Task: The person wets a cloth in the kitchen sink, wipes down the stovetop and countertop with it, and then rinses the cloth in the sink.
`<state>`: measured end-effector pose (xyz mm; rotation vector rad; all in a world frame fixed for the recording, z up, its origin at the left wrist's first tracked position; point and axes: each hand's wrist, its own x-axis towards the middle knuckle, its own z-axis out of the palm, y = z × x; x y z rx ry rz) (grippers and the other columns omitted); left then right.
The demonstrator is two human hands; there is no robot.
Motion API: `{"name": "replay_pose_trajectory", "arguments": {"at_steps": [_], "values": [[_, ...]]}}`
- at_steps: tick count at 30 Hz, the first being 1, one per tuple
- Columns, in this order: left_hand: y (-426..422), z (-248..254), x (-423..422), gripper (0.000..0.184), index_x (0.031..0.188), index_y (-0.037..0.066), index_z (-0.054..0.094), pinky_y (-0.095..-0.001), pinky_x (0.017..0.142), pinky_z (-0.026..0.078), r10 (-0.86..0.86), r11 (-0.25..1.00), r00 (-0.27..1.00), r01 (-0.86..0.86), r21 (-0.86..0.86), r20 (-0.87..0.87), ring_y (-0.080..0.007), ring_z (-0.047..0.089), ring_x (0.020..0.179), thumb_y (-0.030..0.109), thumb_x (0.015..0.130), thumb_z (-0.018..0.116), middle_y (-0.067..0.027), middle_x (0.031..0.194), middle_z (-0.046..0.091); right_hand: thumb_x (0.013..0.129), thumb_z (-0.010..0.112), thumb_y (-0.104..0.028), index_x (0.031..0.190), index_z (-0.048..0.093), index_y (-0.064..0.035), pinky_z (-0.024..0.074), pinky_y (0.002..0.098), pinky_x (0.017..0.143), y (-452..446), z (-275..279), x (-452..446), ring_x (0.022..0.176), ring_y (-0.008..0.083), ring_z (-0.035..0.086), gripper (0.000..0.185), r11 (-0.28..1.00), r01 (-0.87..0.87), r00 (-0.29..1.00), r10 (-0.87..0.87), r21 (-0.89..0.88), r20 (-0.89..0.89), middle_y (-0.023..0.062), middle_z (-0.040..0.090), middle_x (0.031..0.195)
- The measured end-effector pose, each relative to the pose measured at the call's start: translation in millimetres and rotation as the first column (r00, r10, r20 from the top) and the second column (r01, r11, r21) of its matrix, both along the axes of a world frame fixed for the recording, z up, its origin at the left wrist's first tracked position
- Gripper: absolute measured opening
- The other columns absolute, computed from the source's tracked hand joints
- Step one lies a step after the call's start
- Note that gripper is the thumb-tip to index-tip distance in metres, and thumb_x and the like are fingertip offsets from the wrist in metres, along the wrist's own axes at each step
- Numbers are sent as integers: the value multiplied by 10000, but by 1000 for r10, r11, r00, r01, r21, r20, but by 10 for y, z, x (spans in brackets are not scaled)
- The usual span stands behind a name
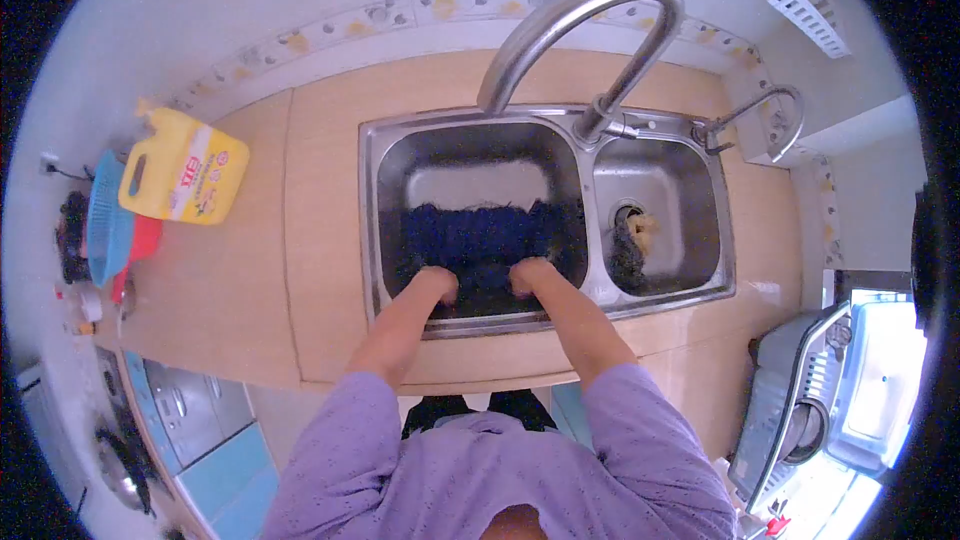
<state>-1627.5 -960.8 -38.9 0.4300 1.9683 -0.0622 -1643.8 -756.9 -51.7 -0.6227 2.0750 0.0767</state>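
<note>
A dark navy cloth (pixel 478 233) lies bunched across the left basin (pixel 475 183) of a steel double sink. My left hand (pixel 437 285) is closed on its near left part, low in the basin. On the near right part, my right hand (pixel 531 276) is closed on the same cloth. Both hands are in shade, and the fingertips are hidden against the fabric. Whether the cloth is a garment or a towel I cannot tell.
A large curved faucet (pixel 595 40) arches over the sink. In the right basin (pixel 685 210) lie a dark mesh scrubber (pixel 627 258) and a yellowish piece. A yellow detergent jug (pixel 190 165) and a blue colander (pixel 107 220) stand left; a dish rack (pixel 790 410) is at right.
</note>
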Motion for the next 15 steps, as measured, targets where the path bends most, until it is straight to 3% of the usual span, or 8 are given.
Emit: {"name": "replay_pose_trajectory", "arguments": {"at_steps": [3,4,5,6,7,9,12,15], "values": [[-100,467,-84,342,977,23,694,-406,826,513,-89,995,996,90,47,-32,-319,636,976,190,682,654,-182,1051,655,696,612,-202,944,704,-70,508,438,830,104,509,-103,961,346,637,295,999,-12,995,9,-31,-100,173,667,998],[-189,544,-128,331,958,24,695,-414,824,512,61,997,991,-54,58,-120,-328,638,952,200,681,653,-196,1024,655,696,613,-201,929,705,-80,506,443,826,151,747,-160,949,348,639,279,999,2,992,-7,-45,-126,171,670,979],[-309,687,-202,337,960,43,694,-420,817,512,24,993,981,-1,116,-194,-333,635,941,251,695,671,-184,986,663,715,634,-211,932,696,-66,519,436,791,236,917,-223,922,341,648,268,997,-7,978,-9,-76,-206,150,677,966],[-408,1164,-230,349,973,65,691,-425,809,509,126,967,950,-53,249,-286,-335,633,925,310,725,679,-164,957,668,735,656,-221,935,687,-52,532,429,756,352,1098,-290,896,334,657,264,994,-17,958,-14,-105,-286,129,684,953],[-581,1275,-315,350,974,74,689,-432,791,503,123,942,916,13,337,-381,-329,636,908,346,754,677,-154,951,669,737,679,-247,911,683,-52,525,429,738,491,1410,-333,874,336,654,261,966,-19,942,-70,-258,-330,136,680,920],[-767,1858,-367,269,881,54,677,-422,701,479,275,852,850,1,523,-450,-316,625,806,298,768,695,-162,862,653,736,712,-308,868,670,-53,505,437,703,652,2162,-298,834,345,643,291,868,21,901,-232,-497,-366,150,669,863],[-847,2700,-252,218,822,18,634,-321,659,456,565,671,745,-165,722,-355,-190,581,705,225,786,695,-93,751,624,744,723,-300,831,628,-39,471,426,661,691,3097,-181,767,343,615,291,769,31,820,-385,-639,-424,159,641,792],[-859,3120,-180,162,797,8,612,-266,650,440,720,456,644,-161,875,-257,-102,538,690,148,798,694,-21,728,598,758,711,-176,832,587,-34,442,306,657,716,3614,-100,716,175,561,202,620,-41,759,-490,-784,-428,70,590,739]]}}
